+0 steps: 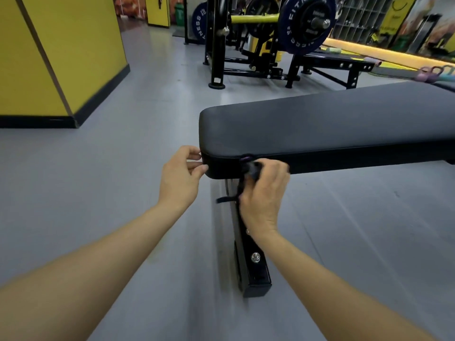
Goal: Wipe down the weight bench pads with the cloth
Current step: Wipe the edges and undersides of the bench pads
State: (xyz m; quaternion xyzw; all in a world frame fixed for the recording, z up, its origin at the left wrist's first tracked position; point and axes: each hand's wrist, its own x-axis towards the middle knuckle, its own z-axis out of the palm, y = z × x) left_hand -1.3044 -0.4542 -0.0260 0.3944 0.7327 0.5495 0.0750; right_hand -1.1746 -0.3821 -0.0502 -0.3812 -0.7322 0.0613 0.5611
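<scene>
Bench pad (332,119) black, smooth, long, over grey gym floor (123,168); yellow wall (61,45) left, rack with weight plate (307,20) behind. Right hand (263,193) grips dark cloth (251,168) against pad's near side edge. Left hand (179,178) loosely curled, fingertips touching pad corner, holding nothing

Even, fairly bright indoor light. A glowing strip (384,49) shines at upper right. Soft sheen lies on the pad (332,114). Motion blur smears the lower frame; edges bow with wide-angle distortion.
</scene>
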